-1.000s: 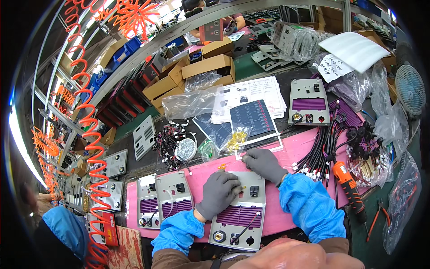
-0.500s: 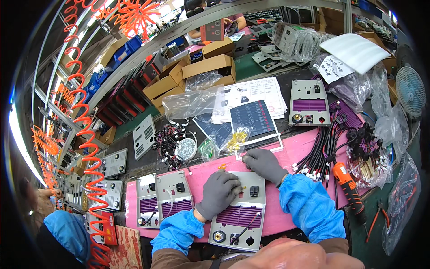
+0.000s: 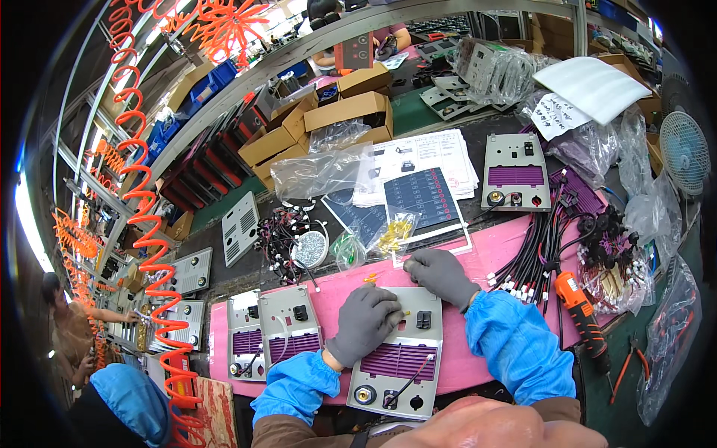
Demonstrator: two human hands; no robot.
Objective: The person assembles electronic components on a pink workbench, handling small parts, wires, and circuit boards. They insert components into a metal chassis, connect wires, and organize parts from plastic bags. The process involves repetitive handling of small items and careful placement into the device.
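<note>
A grey metal panel with a purple grille lies in front of me on the pink mat. It carries a black rocker switch, a round brass-coloured fitting and a short black cable. My left hand, in a grey glove, rests over its upper left part. Those fingers are curled together beside a small yellow piece; anything pinched there is hidden. At the far right corner is my gloved right hand, fingers closed, contents not visible. Small orange-yellow pieces lie just beyond the panel.
Two similar panels stand on the left, another at the far right. Black cables, an orange-black power screwdriver and pliers lie rightward. Beyond are a bag of yellow parts and papers. Coiled red hose hangs left.
My hands and the panel are almost still. At the left, a co-worker's arm now reaches toward panels there, a blue cap has shifted right, and the coiled hose has swung slightly right.
</note>
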